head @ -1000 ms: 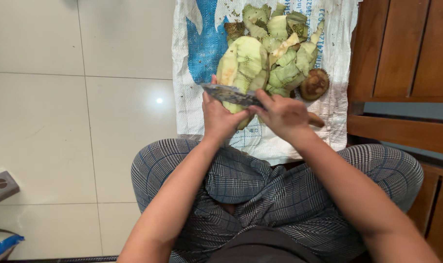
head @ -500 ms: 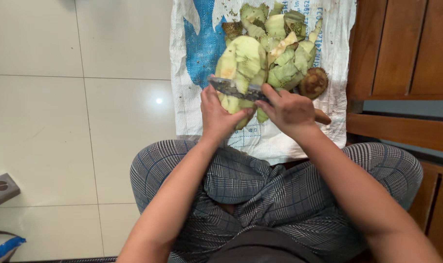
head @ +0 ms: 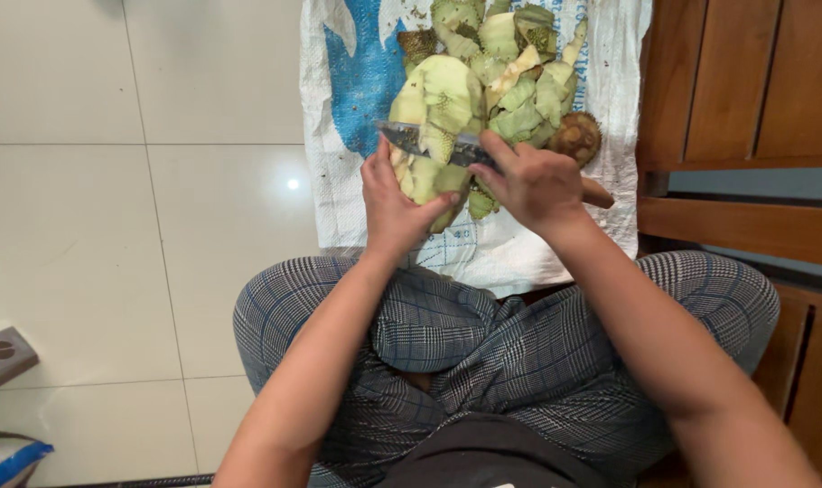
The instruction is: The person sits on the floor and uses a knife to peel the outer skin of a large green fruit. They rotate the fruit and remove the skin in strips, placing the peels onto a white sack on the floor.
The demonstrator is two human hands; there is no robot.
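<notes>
A large pale green fruit with most of its spiky rind cut away (head: 438, 99) stands on a white woven plastic sack with a blue patch (head: 352, 90), which is spread on the glossy white tiled floor (head: 140, 208). The left hand (head: 393, 203) is wrapped around the near lower side of the fruit, fingers closed against its flesh. The right hand (head: 533, 185) is clenched around the brown wooden handle of a long steel-bladed knife (head: 429, 143); the handle end pokes out to the right of the fist. The blade lies flat across the fruit's near face, its tip pointing left past the fruit's edge, just above the left hand's thumb.

Behind the fruit and to its right, still on the sack, lies a heap of green rind slices with pale inner sides (head: 510, 63). A round brown stem-end cap (head: 575, 137) sits at the heap's right edge, close to the right hand. A brown wooden cabinet (head: 745, 81) stands right of the sack. The person's crossed legs in grey checked trousers (head: 465, 334) lie nearer than the fruit.
</notes>
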